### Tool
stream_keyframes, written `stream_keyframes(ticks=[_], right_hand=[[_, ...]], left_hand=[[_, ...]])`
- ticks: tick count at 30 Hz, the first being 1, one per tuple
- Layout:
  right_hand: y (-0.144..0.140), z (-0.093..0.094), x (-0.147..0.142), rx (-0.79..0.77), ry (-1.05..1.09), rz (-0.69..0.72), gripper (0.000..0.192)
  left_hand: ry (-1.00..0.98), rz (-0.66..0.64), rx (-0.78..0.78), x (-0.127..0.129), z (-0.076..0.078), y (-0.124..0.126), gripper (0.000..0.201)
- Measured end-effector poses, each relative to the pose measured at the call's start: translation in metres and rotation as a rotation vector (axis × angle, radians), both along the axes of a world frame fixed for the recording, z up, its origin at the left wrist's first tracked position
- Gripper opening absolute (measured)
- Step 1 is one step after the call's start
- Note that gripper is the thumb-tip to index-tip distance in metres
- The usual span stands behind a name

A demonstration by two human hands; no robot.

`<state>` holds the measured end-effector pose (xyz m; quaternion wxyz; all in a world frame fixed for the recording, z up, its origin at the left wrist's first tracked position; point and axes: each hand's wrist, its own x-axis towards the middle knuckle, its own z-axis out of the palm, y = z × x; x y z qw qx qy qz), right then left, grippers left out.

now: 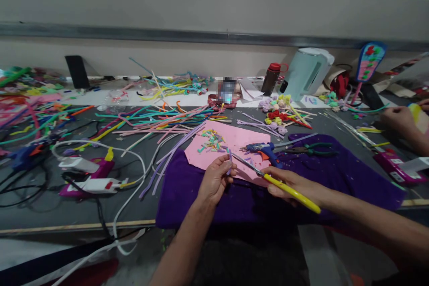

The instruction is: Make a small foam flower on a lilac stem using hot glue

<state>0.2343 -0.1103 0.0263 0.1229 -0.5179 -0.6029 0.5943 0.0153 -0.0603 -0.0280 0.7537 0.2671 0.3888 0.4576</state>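
My left hand (217, 176) pinches a short purple pipe cleaner (230, 161) upright between thumb and fingers. In my right hand (284, 183) is a pair of scissors with yellow handles (293, 193); the metal blades point left, their tips close to the pipe cleaner. Whether the blades touch it I cannot tell. Beneath both hands lies a pink sheet (241, 132) on a dark purple cloth (187, 196). A heap of short cut pipe cleaner pieces (213, 140) rests on the sheet. Right of it lie a blue glue gun (273, 154) and green-handled pliers (318, 149).
Long pipe cleaners (167, 120) spread across the table to the left. Power strips (90, 178) with white cables lie front left. A kettle (308, 71) and a brown bottle (271, 79) stand at the back. At the right edge, another person's hand (398, 123) is at work.
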Motion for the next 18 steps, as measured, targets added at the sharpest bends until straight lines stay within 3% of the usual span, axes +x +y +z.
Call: stream_keyframes(ticks=[11,18], right_hand=[[0.002,0.003,-0.01,0.0,-0.018,0.035,0.058],[0.003,0.001,-0.021,0.056,0.008,0.03,0.046]], left_hand=[[-0.078,-0.026,-0.031,-0.002,0.003,0.001,0.037],[-0.017,-0.055,0.034,-0.001,0.0,0.0,0.046]])
